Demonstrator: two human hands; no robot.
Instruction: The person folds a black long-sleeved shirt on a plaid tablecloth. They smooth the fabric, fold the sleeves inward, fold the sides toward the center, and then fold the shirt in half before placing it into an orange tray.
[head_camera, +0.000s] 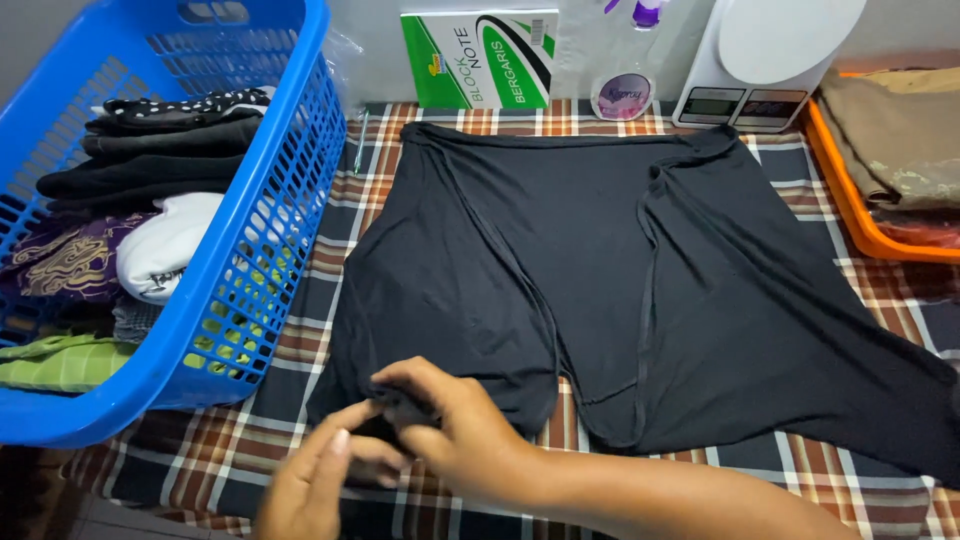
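Note:
A black garment (600, 260) lies spread flat on a plaid cloth (330, 230), its narrow straps trailing across it. At its near left corner, my right hand (455, 425) reaches in from the right and pinches a fold of the hem between thumb and fingers. My left hand (315, 485) comes up from the bottom edge. Its fingertips meet the same bunched bit of black fabric just under my right hand and grip it there. The two hands touch each other.
A blue plastic basket (265, 250) with folded clothes stands at the left. An orange tray (850, 205) with brown fabric sits at the right edge. A green and white notepad (480, 60), a spray bottle (625, 85) and a white scale (760, 55) line the back wall.

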